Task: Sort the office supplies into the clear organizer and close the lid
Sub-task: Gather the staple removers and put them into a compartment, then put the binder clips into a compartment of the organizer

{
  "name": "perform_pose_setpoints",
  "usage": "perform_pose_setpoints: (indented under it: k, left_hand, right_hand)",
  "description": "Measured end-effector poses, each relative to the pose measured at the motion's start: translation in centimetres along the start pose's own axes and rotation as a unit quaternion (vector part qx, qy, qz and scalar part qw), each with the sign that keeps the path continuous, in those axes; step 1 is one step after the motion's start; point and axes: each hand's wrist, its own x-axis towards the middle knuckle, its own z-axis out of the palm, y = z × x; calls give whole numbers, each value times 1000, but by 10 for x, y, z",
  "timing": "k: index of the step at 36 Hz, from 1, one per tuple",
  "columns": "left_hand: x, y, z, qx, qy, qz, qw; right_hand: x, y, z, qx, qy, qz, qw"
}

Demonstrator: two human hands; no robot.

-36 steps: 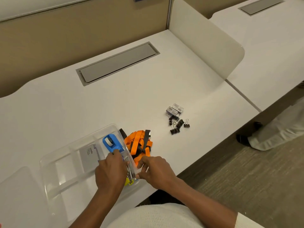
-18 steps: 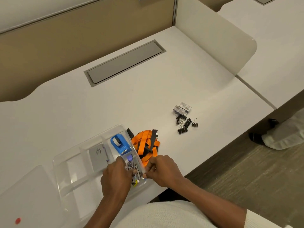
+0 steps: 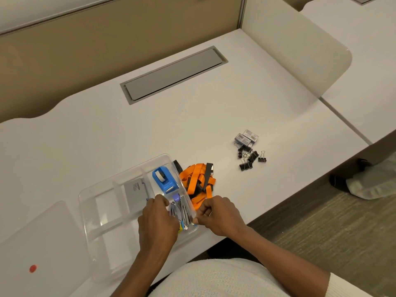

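The clear organizer (image 3: 102, 198) lies open on the white desk (image 3: 150, 129), close to the desk's near edge, and I use it as my landmark. My left hand (image 3: 157, 221) rests inside its right compartment, fingers curled down over a bunch of pens and small tools (image 3: 181, 211) — I cannot tell if the fingers really pinch one of them. My right hand (image 3: 218, 213) is at the organizer's right wall, the thumb and fingers pressed together at the rim; whether they hold something small or the wall itself, I cannot tell.

In the same right compartment, farther from me than the pens, sits a blue tape dispenser (image 3: 164, 179). In the middle compartment lies a grey notepad (image 3: 137, 195). Just beside the organizer's right wall, touching it, is a heap of orange and black lanyards (image 3: 199, 183). Well to the right of the organizer — and farther back on the desk — lie black binder clips (image 3: 248, 157) with small staple boxes (image 3: 246, 137) touching them. The lid (image 3: 42, 243), with a red dot, lies flat just left of the organizer.
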Motion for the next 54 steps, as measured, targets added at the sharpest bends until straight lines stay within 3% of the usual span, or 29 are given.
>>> perform_pose_setpoints:
  k: [10, 15, 23, 28, 31, 34, 38, 41, 43, 47, 54]
  left_hand:
    - [-8, 3, 5, 20, 38, 50, 998]
    - [-12, 5, 12, 134, 9, 74, 988]
    - [-6, -3, 10, 164, -72, 82, 980]
    - [-6, 12, 4, 205, -74, 85, 972]
    - [-3, 33, -4, 241, -45, 85, 966]
    - [4, 61, -10, 218, -11, 136, 966]
    - [20, 101, -3, 124, -23, 239, 963]
    - [36, 129, 12, 63, -44, 292, 953]
    - [50, 149, 25, 38, -58, 306, 949]
    - [79, 184, 52, 30, -99, 301, 948]
    - [108, 213, 85, 24, -134, 282, 950]
  right_hand:
    - [0, -3, -1, 4, -10, 9, 1000]
    - [-1, -4, -2, -10, -7, 6, 1000]
    - [-1, -3, -3, 3, -14, 0, 1000]
    - [-2, -1, -7, -6, -12, -9, 1000]
    - [-1, 5, -18, 4, 30, -10, 999]
    - [3, 21, -38, 31, 134, -11, 990]
    - [13, 51, -68, -47, 329, -3, 943]
    - [28, 71, -90, -95, 410, 31, 907]
    - [38, 82, -104, -108, 416, 67, 900]
    - [60, 93, -116, -110, 354, 115, 922]
    - [83, 94, -112, -125, 334, 85, 930]
